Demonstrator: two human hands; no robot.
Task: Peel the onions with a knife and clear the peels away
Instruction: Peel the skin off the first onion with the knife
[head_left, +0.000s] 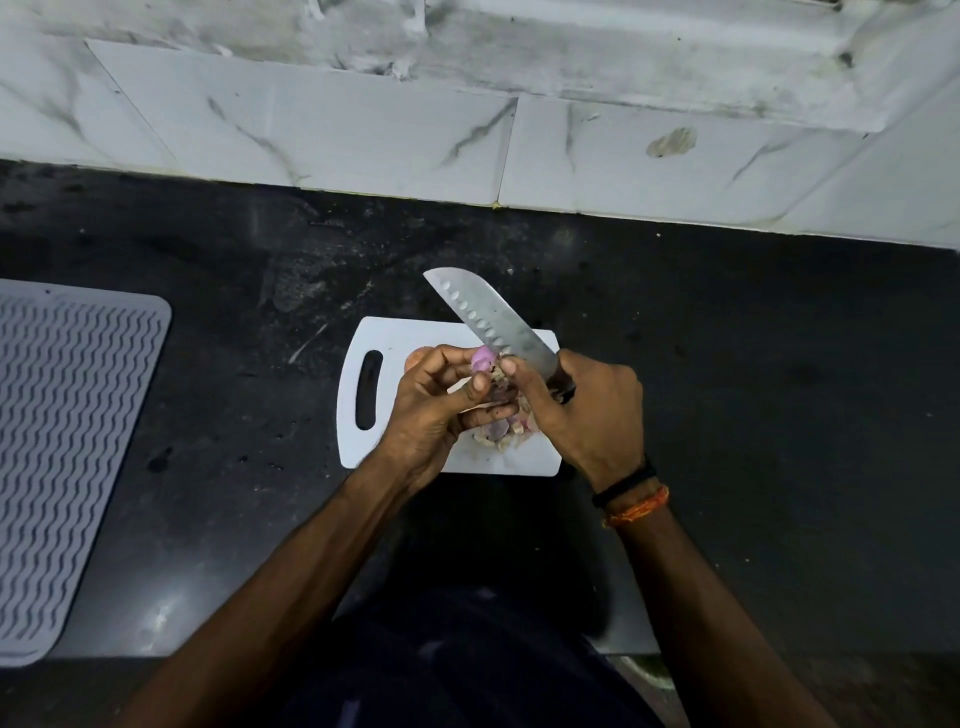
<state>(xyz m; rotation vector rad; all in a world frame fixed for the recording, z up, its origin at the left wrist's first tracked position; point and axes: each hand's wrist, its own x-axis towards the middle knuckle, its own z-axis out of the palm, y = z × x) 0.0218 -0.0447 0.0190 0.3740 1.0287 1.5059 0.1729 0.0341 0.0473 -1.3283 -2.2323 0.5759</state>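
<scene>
Left hand: the left hand (439, 400), at the centre of the frame, pinches a small purple onion (483, 358) between thumb and curled fingers, lifted above the board, likely so the skin can be worked off in the air.
Right hand: the right hand (582, 410) is wrapped round the handle of the knife (493, 317), its thumb stretched toward the onion; this looks like a paring hold, skin trapped between thumb and blade.
Knife: the broad dimpled blade slants up and to the left from the hand, its heel touching or just beside the onion; the handle is almost wholly covered by the fingers.
Cutting board: the white cutting board (374, 441) lies on the dark bench (753, 364) under both hands, handle slot to the left, placed to catch what falls.
Peels: a heap of peels (506, 434) and purple bits lies on the board below the hands; clearing is not yet done.
Drying mat: a ribbed grey mat (67, 441) sits at the left edge of the frame, well apart, cut off by the border.
Hard to tell: how much skin remains on the onion, and whether whole onions lie among the peels, since the hands cover that spot.
</scene>
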